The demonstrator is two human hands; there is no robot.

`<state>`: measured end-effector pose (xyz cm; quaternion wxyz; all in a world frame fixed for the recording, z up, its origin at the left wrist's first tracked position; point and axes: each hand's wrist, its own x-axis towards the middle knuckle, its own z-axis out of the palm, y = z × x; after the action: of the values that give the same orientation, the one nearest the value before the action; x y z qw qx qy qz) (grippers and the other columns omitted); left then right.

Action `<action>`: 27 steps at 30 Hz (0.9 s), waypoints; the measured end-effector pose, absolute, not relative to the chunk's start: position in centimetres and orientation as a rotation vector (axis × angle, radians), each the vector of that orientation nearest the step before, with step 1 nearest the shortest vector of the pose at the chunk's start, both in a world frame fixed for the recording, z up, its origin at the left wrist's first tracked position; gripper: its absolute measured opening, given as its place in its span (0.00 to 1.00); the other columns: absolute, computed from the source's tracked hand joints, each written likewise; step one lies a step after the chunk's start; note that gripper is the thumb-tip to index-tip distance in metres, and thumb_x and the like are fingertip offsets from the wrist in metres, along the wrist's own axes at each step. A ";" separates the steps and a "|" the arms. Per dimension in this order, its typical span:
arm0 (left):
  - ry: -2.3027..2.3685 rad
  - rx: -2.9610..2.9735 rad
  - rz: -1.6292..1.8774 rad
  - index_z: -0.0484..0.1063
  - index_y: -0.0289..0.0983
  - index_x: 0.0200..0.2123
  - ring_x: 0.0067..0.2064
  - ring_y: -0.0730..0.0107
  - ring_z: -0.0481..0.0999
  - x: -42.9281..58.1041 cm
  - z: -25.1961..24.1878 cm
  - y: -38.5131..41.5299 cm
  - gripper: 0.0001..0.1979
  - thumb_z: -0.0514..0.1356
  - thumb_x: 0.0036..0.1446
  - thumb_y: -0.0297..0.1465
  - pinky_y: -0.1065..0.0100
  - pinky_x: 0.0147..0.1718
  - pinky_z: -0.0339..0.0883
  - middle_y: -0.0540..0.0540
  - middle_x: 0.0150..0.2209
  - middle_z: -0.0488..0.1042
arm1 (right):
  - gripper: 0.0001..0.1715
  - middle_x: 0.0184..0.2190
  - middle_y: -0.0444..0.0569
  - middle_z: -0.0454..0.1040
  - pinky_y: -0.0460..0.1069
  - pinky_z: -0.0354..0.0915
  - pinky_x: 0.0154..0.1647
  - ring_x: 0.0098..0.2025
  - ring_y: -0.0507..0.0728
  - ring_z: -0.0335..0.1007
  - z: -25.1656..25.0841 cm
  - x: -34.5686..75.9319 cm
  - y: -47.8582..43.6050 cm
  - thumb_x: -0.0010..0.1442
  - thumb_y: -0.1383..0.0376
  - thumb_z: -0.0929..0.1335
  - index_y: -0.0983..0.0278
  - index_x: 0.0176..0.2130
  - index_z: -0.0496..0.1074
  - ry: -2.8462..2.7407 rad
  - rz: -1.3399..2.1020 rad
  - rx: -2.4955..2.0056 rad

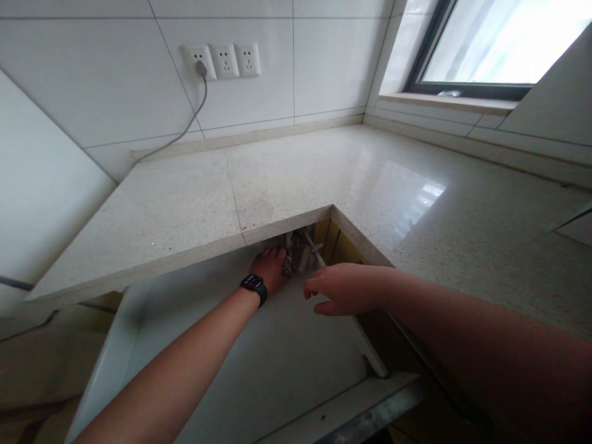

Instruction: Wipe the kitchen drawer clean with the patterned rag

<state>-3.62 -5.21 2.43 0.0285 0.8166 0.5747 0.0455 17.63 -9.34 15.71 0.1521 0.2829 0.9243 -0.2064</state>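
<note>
The countertop looks like speckled, polished stone, glossy enough to mirror the window's light. Behind it, the wall tiles are smooth, glazed white ceramic, carrying white plastic sockets. Under the countertop, the drawer has a smooth, matt white lining. The wristband is matt black.

We're in a home kitchen here. We see a pale speckled stone countertop running round the corner in an L, white wall tiles behind it, and a triple wall socket with one grey cable plugged in. A window sits above a sill, and a white drawer stands open below the counter.
</note>
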 end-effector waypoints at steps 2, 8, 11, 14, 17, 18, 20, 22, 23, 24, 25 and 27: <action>1.694 2.568 0.117 0.67 0.39 0.50 0.54 0.51 0.69 -2.8 2.7 -7.4 0.24 0.66 0.51 0.40 0.55 0.50 0.65 0.40 0.52 0.72 | 0.22 0.46 0.56 0.78 0.53 0.65 0.42 0.46 0.64 0.75 15.8 17.5 -9.4 0.60 0.57 0.66 0.62 0.51 0.74 2.643 -0.582 0.815; 1.250 2.732 0.093 0.64 0.42 0.57 0.53 0.49 0.69 -1.2 4.5 -15.3 0.35 0.67 0.46 0.46 0.52 0.44 0.66 0.40 0.54 0.71 | 0.18 0.42 0.56 0.78 0.52 0.64 0.41 0.44 0.63 0.75 15.8 17.1 -9.5 0.60 0.57 0.66 0.63 0.45 0.76 2.650 -0.591 0.823; 1.104 2.770 0.054 0.67 0.40 0.54 0.53 0.47 0.69 -0.9 5.8 -18.1 0.36 0.66 0.45 0.51 0.50 0.44 0.66 0.40 0.52 0.73 | 0.19 0.44 0.55 0.78 0.53 0.64 0.42 0.45 0.64 0.75 15.9 17.0 -9.6 0.60 0.57 0.66 0.62 0.48 0.75 2.642 -0.573 0.835; 1.083 2.764 0.080 0.69 0.39 0.53 0.54 0.45 0.69 -0.9 6.3 -19.3 0.38 0.63 0.45 0.57 0.48 0.51 0.63 0.38 0.51 0.73 | 0.20 0.45 0.55 0.78 0.53 0.64 0.42 0.46 0.64 0.75 16.0 17.0 -9.7 0.60 0.58 0.66 0.60 0.50 0.74 2.665 -0.555 0.833; 1.043 2.803 0.199 0.59 0.40 0.65 0.67 0.37 0.54 -0.7 5.4 -19.5 0.49 0.63 0.45 0.58 0.43 0.61 0.52 0.34 0.65 0.59 | 0.19 0.44 0.54 0.78 0.52 0.64 0.41 0.44 0.63 0.75 16.2 17.1 -9.7 0.61 0.57 0.65 0.60 0.49 0.75 2.680 -0.537 0.839; 1.019 2.814 0.225 0.53 0.42 0.69 0.69 0.35 0.49 -0.6 4.9 -19.4 0.52 0.64 0.45 0.58 0.40 0.63 0.47 0.34 0.68 0.53 | 0.19 0.44 0.54 0.78 0.52 0.64 0.40 0.44 0.63 0.75 16.2 17.1 -9.7 0.61 0.57 0.65 0.60 0.49 0.75 2.687 -0.532 0.838; 0.988 2.810 0.246 0.46 0.48 0.71 0.70 0.32 0.42 -0.3 3.7 -18.9 0.55 0.65 0.44 0.57 0.34 0.63 0.41 0.35 0.70 0.48 | 0.17 0.43 0.54 0.78 0.52 0.64 0.40 0.44 0.63 0.75 16.3 17.1 -9.6 0.61 0.58 0.65 0.61 0.47 0.75 2.709 -0.523 0.838; 0.983 2.790 0.258 0.46 0.49 0.71 0.71 0.32 0.40 0.0 2.7 -17.9 0.55 0.65 0.44 0.54 0.32 0.63 0.39 0.37 0.71 0.47 | 0.16 0.43 0.54 0.78 0.52 0.64 0.40 0.44 0.62 0.75 16.3 17.2 -9.5 0.61 0.58 0.65 0.61 0.46 0.75 2.723 -0.524 0.829; 0.990 2.782 0.262 0.47 0.48 0.71 0.71 0.33 0.40 0.1 2.4 -17.2 0.54 0.66 0.44 0.53 0.33 0.63 0.39 0.37 0.71 0.47 | 0.16 0.43 0.54 0.78 0.52 0.64 0.40 0.44 0.62 0.75 16.2 17.2 -9.4 0.61 0.58 0.65 0.61 0.45 0.75 2.726 -0.526 0.827; 1.005 2.774 0.264 0.48 0.47 0.71 0.71 0.35 0.42 0.2 2.2 -16.4 0.53 0.66 0.44 0.51 0.35 0.64 0.40 0.37 0.71 0.48 | 0.16 0.43 0.54 0.78 0.51 0.64 0.41 0.44 0.62 0.75 16.2 17.2 -9.3 0.61 0.58 0.65 0.61 0.45 0.75 2.728 -0.529 0.825; 1.030 2.767 0.263 0.49 0.46 0.70 0.71 0.37 0.44 0.1 2.0 -15.4 0.52 0.66 0.45 0.49 0.37 0.65 0.41 0.37 0.70 0.49 | 0.16 0.43 0.54 0.78 0.52 0.64 0.41 0.44 0.62 0.75 16.2 17.3 -9.3 0.61 0.58 0.66 0.61 0.45 0.75 2.732 -0.532 0.822; 1.140 2.739 0.252 0.53 0.44 0.69 0.69 0.41 0.49 -0.1 1.8 -13.1 0.47 0.66 0.47 0.46 0.41 0.65 0.42 0.38 0.69 0.54 | 0.16 0.44 0.54 0.78 0.52 0.64 0.42 0.45 0.62 0.75 16.0 17.3 -9.1 0.61 0.57 0.66 0.61 0.45 0.75 2.740 -0.534 0.818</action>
<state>-0.14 -13.05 1.78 0.0820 0.9168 0.3817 0.0844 17.35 -9.13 16.01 0.1161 0.2792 0.9356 -0.1824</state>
